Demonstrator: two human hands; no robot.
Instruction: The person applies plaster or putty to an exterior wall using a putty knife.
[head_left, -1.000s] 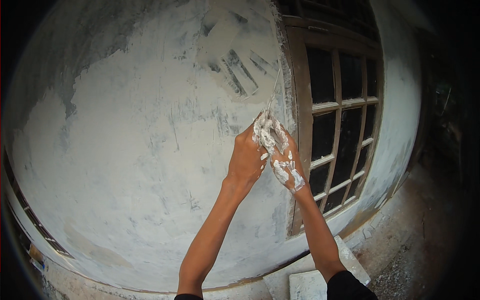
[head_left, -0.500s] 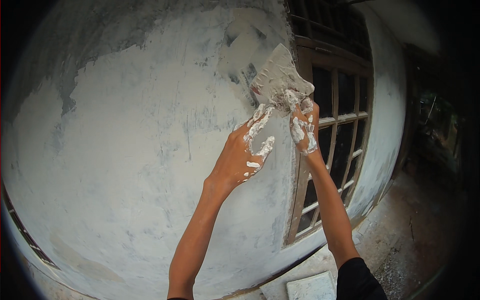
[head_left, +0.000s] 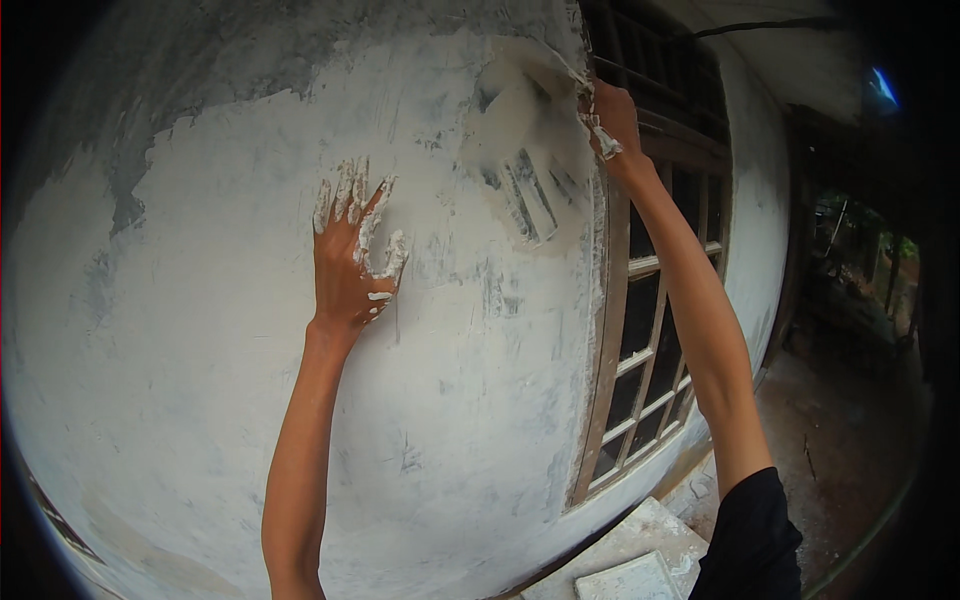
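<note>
My right hand (head_left: 616,122), smeared with white putty, is closed at the edge of the wall beside the window frame. It grips a broad putty knife (head_left: 568,68), whose blade shows nearly edge-on against the wall; its handle is hidden in the fist. Below and left of the blade lies a damp, beige putty patch (head_left: 512,115) with dark grey streaks in it. My left hand (head_left: 345,250) has its fingers spread over the whitish wall (head_left: 200,340), coated in putty and holding nothing. Whether its fingertips touch the wall I cannot tell.
A wooden window (head_left: 640,340) with dark panes stands right of the wall edge, under a dark grille (head_left: 660,60). Bare grey plaster (head_left: 130,110) shows at upper left. A pale slab (head_left: 630,580) lies at the wall's foot.
My right hand has gone up with the putty knife, and the blade has turned from face-on to nearly edge-on at the wall. My left hand has moved left, away from the knife.
</note>
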